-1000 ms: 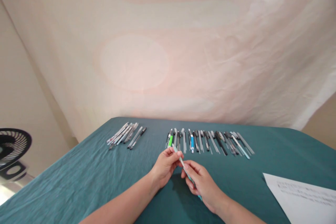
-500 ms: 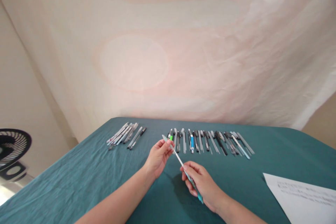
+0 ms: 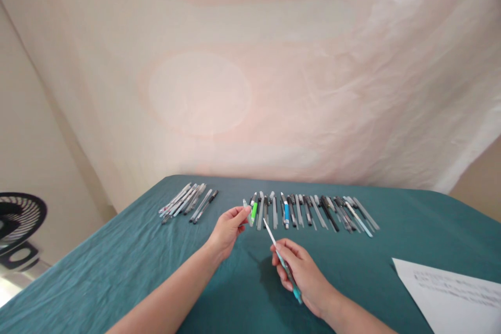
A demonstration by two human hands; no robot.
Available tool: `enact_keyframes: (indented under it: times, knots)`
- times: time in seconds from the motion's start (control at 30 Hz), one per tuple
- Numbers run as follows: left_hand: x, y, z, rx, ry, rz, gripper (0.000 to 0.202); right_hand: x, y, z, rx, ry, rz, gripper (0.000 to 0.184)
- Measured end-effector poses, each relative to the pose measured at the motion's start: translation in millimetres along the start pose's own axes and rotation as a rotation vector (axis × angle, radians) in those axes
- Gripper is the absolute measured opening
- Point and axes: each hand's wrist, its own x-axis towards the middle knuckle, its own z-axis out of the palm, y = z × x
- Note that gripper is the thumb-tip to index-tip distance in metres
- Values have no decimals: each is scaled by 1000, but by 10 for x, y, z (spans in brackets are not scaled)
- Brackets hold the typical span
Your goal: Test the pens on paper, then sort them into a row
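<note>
My right hand [image 3: 299, 266] is closed around a slim pen [image 3: 271, 234], white toward its tip and teal at its back end. The pen slants up and to the left, tip bare. Between the thumb and fingers of my left hand [image 3: 227, 229] is a small clear pen cap [image 3: 246, 203], apart from the pen tip. Just behind the cap, a green-and-black pen [image 3: 254, 211] lies on the cloth, beginning a row of pens.
Several grey, black and clear pens [image 3: 319, 211] lie side by side at the back of the green-covered table [image 3: 117, 271], with a blue pen [image 3: 286, 213] among them. Another pen group [image 3: 182, 201] lies back left. A printed sheet [image 3: 457, 292] rests front right; a black fan [image 3: 19, 219] stands left.
The cap has come off the pen tip. My left hand has drawn it slightly left, while my right hand has barely moved with the pen.
</note>
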Motion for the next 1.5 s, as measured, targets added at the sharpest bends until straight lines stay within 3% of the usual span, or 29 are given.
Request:
enact_keyframes:
  times: [0.1, 0.23, 0.43, 0.57, 0.7, 0.97, 1.13, 1.23, 1.5]
  knots:
    - [-36, -20, 44, 30, -66, -2, 33, 10, 13, -7, -11, 24, -19, 22]
    - [-61, -32, 89, 89, -66, 14, 41, 32, -15, -69, -187, 104, -44, 26]
    - [-124, -71, 152, 290, -111, 278, 27, 78, -89, -194, -337, 256, -226, 32]
    - [-233, -117, 198, 514, -177, 390, 15, 78, -63, -198, -353, 272, -232, 34]
    - [-289, -106, 226, 586, -197, 430, 15, 56, -62, -168, -389, 261, -226, 32]
    - [-153, 44, 87, 668, 18, 425, 25, 54, -83, -156, -414, 256, -204, 29]
    - [-37, 105, -164, 891, 12, 309, 41, 53, -76, -154, -414, 249, -198, 30]
    - [-5, 77, -255, 1002, 5, 302, 41, 49, -74, -156, -417, 242, -202, 30]
    - [-3, 17, -236, 968, -13, 252, 31, 53, -73, -160, -421, 239, -212, 33]
